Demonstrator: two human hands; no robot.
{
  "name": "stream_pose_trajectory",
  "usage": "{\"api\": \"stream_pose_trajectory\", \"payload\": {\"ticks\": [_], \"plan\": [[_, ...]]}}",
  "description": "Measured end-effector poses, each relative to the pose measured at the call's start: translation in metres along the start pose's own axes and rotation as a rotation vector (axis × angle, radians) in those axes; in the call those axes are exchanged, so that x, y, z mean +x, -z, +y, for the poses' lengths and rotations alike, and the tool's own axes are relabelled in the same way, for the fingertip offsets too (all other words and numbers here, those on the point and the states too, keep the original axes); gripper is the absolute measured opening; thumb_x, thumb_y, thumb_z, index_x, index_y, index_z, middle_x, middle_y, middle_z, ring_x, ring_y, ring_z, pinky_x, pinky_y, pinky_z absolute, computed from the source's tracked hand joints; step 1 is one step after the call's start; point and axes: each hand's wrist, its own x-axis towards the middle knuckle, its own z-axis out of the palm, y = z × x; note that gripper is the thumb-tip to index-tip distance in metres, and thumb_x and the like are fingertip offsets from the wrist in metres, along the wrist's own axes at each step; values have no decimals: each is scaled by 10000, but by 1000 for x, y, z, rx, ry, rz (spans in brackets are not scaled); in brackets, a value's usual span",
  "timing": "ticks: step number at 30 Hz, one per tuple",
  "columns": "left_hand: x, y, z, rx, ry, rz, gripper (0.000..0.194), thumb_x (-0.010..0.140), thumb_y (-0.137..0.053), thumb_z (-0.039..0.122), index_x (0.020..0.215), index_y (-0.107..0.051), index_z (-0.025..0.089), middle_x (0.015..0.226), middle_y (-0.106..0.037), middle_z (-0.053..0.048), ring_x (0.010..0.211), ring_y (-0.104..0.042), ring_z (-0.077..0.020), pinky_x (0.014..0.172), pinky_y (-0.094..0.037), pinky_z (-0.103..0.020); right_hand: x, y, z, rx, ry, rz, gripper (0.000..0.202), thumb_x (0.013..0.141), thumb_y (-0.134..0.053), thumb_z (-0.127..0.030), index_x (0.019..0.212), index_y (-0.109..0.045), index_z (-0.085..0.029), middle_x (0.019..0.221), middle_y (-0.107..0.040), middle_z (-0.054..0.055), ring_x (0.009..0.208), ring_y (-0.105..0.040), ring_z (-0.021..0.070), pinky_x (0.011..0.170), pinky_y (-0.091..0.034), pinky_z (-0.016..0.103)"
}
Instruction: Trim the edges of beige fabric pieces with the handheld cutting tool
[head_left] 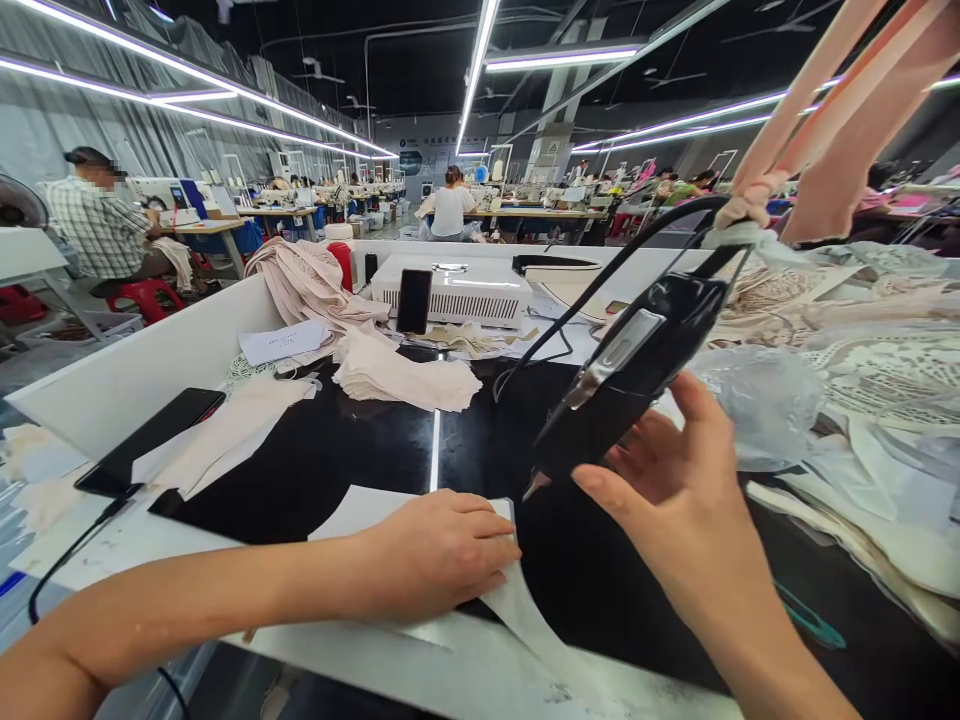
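Note:
My left hand (439, 555) lies flat, palm down, on a pale curved fabric piece (352, 512) at the near edge of a glossy black work surface (300, 470). To its right, my right hand (675, 470) is beside a black handheld tool (622, 375) with a silver plate and a pointed metal tip. Its thumb is stretched out and its fingers are spread behind the tool's lower side. The tool hangs tilted from pink fabric strips (810, 150), its tip just above the surface, a little right of my left hand.
Stacked cream fabric (405, 372) and a white box (457, 290) with an upright phone (414, 300) stand at the back. A black power bank-like device (150, 440) is left. Lace pieces (892, 370) and plastic bag (765, 405) fill the right. People sit farther away.

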Motion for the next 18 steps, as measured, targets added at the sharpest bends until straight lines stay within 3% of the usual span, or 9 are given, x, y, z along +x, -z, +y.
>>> {"api": "stream_pose_trajectory", "payload": {"ticks": [2,5,7,10,13,18], "plan": [[4,0,1,25,3,-17,135,1271,-778,242,1303,-864,143,1424,-911,-158,1260,-881,-270,1155,-690,-375,4,-25,-16,59,25,15,1222,665,-1126,-916,1654,-648,-380,1338,-894,82,1199,-908,377,1071,-789,561],[7,0,3,69,21,-34,178,1292,-766,284,1323,-868,141,1442,-906,-168,1270,-880,-272,1082,-699,-376,4,-49,-32,38,33,89,880,823,-1056,-885,1399,-699,-324,1203,-884,53,984,-861,313,972,-753,510],[7,0,5,86,37,-41,193,1288,-788,312,1344,-865,144,1450,-901,-170,1274,-875,-271,1026,-695,-368,3,-57,-35,-31,59,153,763,884,-998,-899,1272,-688,-319,1078,-854,13,881,-799,277,921,-711,481],[4,-4,9,111,56,-44,212,1277,-818,334,1366,-861,147,1461,-896,-167,1261,-871,-269,978,-682,-360,3,-59,-31,-48,116,197,758,875,-1001,-915,1197,-663,-318,985,-805,-27,810,-766,248,849,-669,442],[2,-11,12,129,58,-13,240,1298,-786,357,1389,-859,147,1482,-893,-168,1280,-866,-265,959,-667,-350,8,-54,-24,80,128,172,745,859,-1040,-907,1106,-646,-325,936,-771,-50,731,-729,210,756,-660,398],[1,-19,17,144,65,40,256,1316,-756,368,1387,-854,143,1452,-904,-151,1281,-867,-257,946,-654,-347,13,-51,-14,272,132,110,620,918,-1066,-773,1076,-666,-327,900,-763,-76,661,-697,171,647,-651,345]]}}
